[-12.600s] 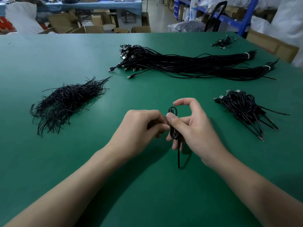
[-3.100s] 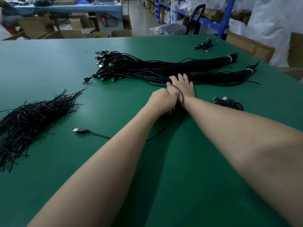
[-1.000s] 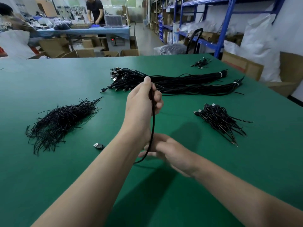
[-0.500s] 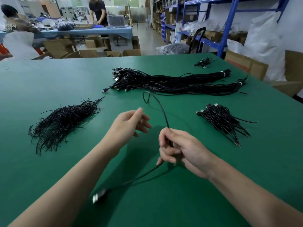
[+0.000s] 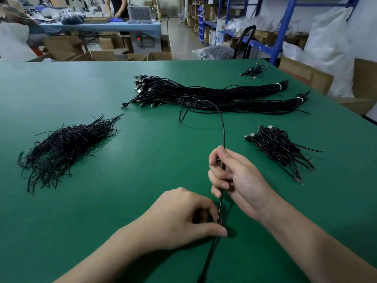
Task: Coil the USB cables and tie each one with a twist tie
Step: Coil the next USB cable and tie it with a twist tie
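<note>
Gripping a black USB cable (image 5: 223, 127) in its curled fingers, the right hand (image 5: 238, 178) holds it upright above the green table (image 5: 142, 176), and the cable's free end arches over toward the long bundle of cables (image 5: 214, 97). Just below, the left hand (image 5: 177, 219) pinches the same cable between thumb and curled fingers. The twist ties (image 5: 67, 144) lie well to the left.
</note>
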Motion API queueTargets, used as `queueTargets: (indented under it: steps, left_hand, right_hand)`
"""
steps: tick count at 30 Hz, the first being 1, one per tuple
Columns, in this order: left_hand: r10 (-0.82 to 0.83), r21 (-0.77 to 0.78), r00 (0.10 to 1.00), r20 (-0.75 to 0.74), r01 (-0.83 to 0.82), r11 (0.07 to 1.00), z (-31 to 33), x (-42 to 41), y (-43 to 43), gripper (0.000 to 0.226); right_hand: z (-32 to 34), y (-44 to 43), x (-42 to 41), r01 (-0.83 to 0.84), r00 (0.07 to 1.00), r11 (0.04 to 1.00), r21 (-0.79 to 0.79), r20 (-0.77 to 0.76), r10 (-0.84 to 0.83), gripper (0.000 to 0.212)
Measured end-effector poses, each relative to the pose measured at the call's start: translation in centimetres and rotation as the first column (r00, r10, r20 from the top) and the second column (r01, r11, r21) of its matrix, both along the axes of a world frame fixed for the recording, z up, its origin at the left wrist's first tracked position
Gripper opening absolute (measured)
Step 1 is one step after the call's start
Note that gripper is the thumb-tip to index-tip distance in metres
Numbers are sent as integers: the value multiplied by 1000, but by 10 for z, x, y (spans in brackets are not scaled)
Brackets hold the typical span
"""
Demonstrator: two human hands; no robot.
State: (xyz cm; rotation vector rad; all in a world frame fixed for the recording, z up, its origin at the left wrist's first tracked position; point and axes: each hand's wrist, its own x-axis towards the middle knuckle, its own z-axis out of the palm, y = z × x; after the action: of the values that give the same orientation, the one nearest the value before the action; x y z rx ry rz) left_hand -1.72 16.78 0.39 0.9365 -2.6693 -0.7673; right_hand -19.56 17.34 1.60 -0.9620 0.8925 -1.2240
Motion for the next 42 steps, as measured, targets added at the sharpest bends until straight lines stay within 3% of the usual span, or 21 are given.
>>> queueTargets:
  steps: [4, 8, 13, 16, 20, 22, 25, 28, 30, 32, 37, 42]
  left_hand:
    - [68, 218, 973, -220, -18, 976, -3, 1, -3, 23]
    - [339, 452, 795, -503, -92, 887, -2, 8, -17, 19]
    - [543, 514, 527, -654, -217, 830, -4, 17, -32, 24]
    - [569, 523, 487, -662, -243, 817, -7, 18, -34, 22]
    - [535, 491, 506, -676, -232, 840, -8, 15, -32, 32]
    - [519, 419, 571, -636, -310, 854, -9, 16, -31, 30]
    - [510, 202, 598, -619, -506, 839, -8, 18, -32, 20]
    - [400, -128, 636, -660, -620, 774, -4, 25, -38, 35]
    - [266, -296, 741, -616, -531, 794, -4, 29, -41, 37]
    - [186, -331, 803, -567, -428, 841, -5, 28, -42, 34]
    - [69, -453, 875, -479, -314, 834, -8, 22, -40, 31]
    - [58, -512, 906, -419, -289, 809, -5, 22, -41, 25]
  right_hand:
    - [-2, -5, 8, 52, 997, 999, -13, -56, -53, 41]
    - [-6, -4, 9, 37, 994, 996, 77, -102, -29, 59]
    - [-8, 8, 13, -202, 954, 970, 135, -195, 226, 54]
    - [-7, 12, 18, -275, 926, 951, 142, -226, 302, 44]
    - [-9, 13, 17, -253, 898, 959, 124, -338, 281, 29]
    - [-9, 12, 16, -260, 904, 959, 111, -322, 282, 28]
    - [-6, 12, 15, -255, 898, 958, 128, -336, 284, 29]
    - [-5, 12, 11, -278, 904, 948, 155, -291, 313, 27]
    - [-5, 12, 9, -306, 902, 939, 160, -265, 339, 25]
    - [-5, 12, 7, -332, 898, 929, 162, -249, 364, 23]
    - [-4, 10, 6, -374, 910, 907, 193, -114, 399, 30]
    - [-2, 12, 4, -460, 876, 863, 207, -54, 480, 37]
